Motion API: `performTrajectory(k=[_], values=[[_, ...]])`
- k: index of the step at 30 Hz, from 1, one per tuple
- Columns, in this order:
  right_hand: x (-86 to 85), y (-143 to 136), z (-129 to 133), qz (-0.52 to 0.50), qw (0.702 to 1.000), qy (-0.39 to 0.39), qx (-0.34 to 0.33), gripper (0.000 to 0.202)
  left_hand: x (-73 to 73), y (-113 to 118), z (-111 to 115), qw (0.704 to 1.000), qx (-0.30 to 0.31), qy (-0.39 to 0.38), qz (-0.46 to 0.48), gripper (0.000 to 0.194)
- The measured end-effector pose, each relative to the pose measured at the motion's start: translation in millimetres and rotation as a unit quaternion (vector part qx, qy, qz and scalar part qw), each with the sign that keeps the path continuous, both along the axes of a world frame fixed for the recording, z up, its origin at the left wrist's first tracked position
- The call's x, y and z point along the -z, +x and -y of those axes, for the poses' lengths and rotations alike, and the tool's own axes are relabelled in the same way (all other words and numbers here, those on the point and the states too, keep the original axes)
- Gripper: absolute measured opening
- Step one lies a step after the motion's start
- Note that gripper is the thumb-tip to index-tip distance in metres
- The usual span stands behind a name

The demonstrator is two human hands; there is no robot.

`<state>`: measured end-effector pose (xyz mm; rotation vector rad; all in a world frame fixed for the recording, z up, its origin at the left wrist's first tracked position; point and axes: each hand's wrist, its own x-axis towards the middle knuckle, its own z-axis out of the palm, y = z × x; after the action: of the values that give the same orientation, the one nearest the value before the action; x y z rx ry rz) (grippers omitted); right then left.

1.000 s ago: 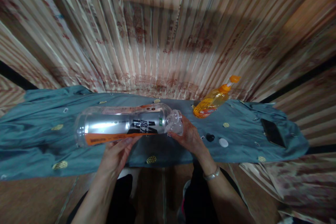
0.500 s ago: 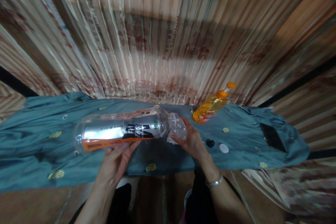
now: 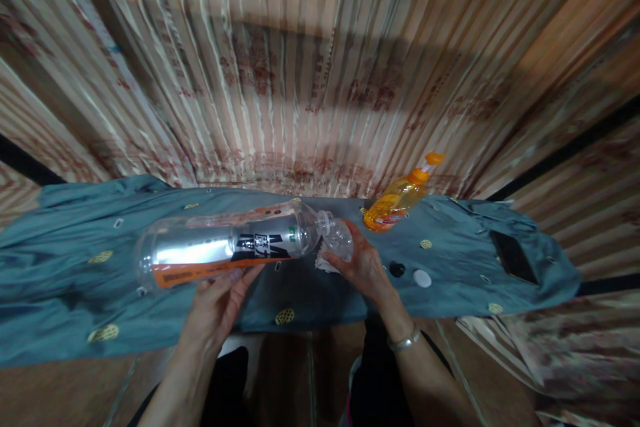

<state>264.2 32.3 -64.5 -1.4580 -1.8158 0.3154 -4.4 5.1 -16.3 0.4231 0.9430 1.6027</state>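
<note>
A large clear plastic bottle [image 3: 195,247] with a silver, black and orange label lies nearly level, its neck pointing right. My left hand [image 3: 220,303] grips it from below, near the middle of its lower side. Beyond the bottle's mouth, my right hand [image 3: 363,263] closes around a small clear plastic container [image 3: 341,239]. The container meets the mouth of the large bottle, though its full shape is hidden by my fingers. Under it shows a crumpled white piece, like tissue [image 3: 325,263].
An orange pump bottle [image 3: 395,203] with yellow-orange liquid stands at the back. Right of my hand lie a black cap [image 3: 397,269] and a white disc [image 3: 422,278]. Farther right is a dark phone [image 3: 513,256]. A teal cloth [image 3: 300,307] covers the narrow table; a striped curtain [image 3: 290,100] hangs behind.
The camera view has shifted a little, so the table things appear slightly farther left. Both hands keep their hold, with the bottle and container still mouth to mouth.
</note>
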Motion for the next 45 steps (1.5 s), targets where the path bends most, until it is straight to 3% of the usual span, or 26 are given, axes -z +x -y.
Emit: performTrajectory(k=[7, 19, 27, 45], values=[[-1.4, -1, -1, 0.016, 1.000, 0.002, 0.004, 0.077, -2.2, -1, 0, 1.000, 0.016, -0.004, -0.004, 0.034], [2.0, 0, -1, 0.005, 1.000, 0.002, 0.007, 0.078, -0.7, -4, 2, 0.998, 0.050, -0.019, 0.013, 0.054], [-0.3, -1, 0, 0.002, 1.000, -0.005, 0.004, 0.078, -18.7, 5, 5, 1.000, 0.013, -0.019, -0.018, 0.064], [0.2, 1, -1, -0.006, 1.000, -0.016, -0.001, 0.075, -18.1, 4, 7, 0.999, 0.021, -0.023, -0.035, 0.044]])
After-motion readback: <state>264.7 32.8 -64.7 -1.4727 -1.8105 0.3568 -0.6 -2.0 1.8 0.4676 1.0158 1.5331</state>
